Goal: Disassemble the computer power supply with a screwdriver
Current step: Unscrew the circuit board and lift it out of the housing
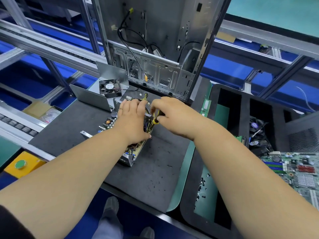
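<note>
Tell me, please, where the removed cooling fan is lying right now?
The cooling fan sits on the removed metal cover, left of the upright computer case and just beyond the left hand.
</note>
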The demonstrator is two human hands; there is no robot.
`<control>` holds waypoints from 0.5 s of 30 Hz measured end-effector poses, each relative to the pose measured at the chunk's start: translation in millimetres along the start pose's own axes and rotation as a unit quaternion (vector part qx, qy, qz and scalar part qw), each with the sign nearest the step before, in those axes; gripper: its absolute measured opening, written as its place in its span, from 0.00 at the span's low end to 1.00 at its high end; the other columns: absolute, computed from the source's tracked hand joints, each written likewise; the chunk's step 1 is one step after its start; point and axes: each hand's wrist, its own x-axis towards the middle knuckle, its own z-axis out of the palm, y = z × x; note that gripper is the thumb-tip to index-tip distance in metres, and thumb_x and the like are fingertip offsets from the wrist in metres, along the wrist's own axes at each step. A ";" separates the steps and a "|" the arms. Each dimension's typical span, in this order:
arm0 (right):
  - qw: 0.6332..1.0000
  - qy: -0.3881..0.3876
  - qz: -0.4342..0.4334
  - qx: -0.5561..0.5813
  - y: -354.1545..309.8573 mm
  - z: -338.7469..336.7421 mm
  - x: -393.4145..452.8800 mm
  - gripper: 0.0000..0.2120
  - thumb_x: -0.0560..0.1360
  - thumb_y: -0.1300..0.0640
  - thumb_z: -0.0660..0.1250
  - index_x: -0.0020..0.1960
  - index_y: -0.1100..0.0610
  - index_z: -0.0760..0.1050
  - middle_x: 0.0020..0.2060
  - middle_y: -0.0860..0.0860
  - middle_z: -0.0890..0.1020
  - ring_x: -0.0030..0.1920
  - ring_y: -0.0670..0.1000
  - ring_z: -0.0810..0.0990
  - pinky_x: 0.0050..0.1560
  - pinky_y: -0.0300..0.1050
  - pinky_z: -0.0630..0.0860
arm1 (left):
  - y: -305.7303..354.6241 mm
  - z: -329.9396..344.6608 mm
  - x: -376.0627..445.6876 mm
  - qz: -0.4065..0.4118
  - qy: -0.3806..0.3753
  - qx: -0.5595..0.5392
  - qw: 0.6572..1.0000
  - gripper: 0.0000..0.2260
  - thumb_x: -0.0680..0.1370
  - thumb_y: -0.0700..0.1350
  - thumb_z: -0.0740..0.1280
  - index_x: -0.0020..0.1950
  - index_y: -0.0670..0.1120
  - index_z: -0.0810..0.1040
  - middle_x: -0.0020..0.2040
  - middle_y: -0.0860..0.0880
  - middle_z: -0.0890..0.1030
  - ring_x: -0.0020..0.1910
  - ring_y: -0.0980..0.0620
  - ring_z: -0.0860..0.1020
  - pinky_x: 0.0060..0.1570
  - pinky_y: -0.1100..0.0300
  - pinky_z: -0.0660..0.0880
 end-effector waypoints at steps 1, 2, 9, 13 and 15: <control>1.000 0.013 0.001 -0.005 -1.3 2.0 -1.0 0.12 0.80 0.54 0.62 0.63 0.53 0.71 0.49 0.51 0.76 0.54 0.56 0.74 0.52 0.50 0.69 | 0.0 0.0 0.2 -0.002 -0.001 -0.005 1.000 0.54 0.60 0.64 0.78 0.77 0.49 0.51 0.69 0.47 0.58 0.70 0.45 0.50 0.76 0.46 0.46; 0.999 0.036 0.010 -0.030 -2.4 5.1 -1.4 0.15 0.81 0.47 0.61 0.64 0.53 0.69 0.46 0.50 0.77 0.51 0.56 0.76 0.46 0.49 0.68 | 0.0 -0.2 0.4 -0.004 -0.004 -0.010 1.000 0.54 0.61 0.64 0.78 0.77 0.49 0.51 0.69 0.47 0.57 0.70 0.45 0.50 0.76 0.46 0.46; 0.982 0.122 0.091 -0.109 4.1 20.5 3.1 0.14 0.83 0.46 0.57 0.51 0.56 0.61 0.35 0.49 0.71 0.38 0.57 0.73 0.34 0.49 0.63 | 1.5 -1.0 -0.5 -0.004 -0.002 0.019 1.000 0.56 0.61 0.69 0.75 0.78 0.47 0.51 0.70 0.46 0.58 0.71 0.43 0.53 0.75 0.46 0.46; 0.990 0.122 0.075 -0.005 4.1 17.7 0.4 0.11 0.79 0.48 0.65 0.49 0.55 0.67 0.36 0.48 0.73 0.41 0.55 0.73 0.35 0.48 0.64 | 1.3 -0.2 0.6 -0.003 -0.011 0.027 1.000 0.56 0.62 0.69 0.74 0.78 0.47 0.48 0.70 0.46 0.57 0.72 0.42 0.53 0.76 0.46 0.43; 0.988 0.136 0.075 0.017 3.1 17.7 -0.3 0.11 0.78 0.47 0.66 0.49 0.54 0.70 0.37 0.47 0.74 0.41 0.53 0.73 0.33 0.46 0.64 | 1.0 0.0 0.8 -0.002 -0.012 0.026 1.000 0.56 0.63 0.68 0.74 0.78 0.46 0.48 0.70 0.46 0.57 0.72 0.42 0.53 0.76 0.46 0.41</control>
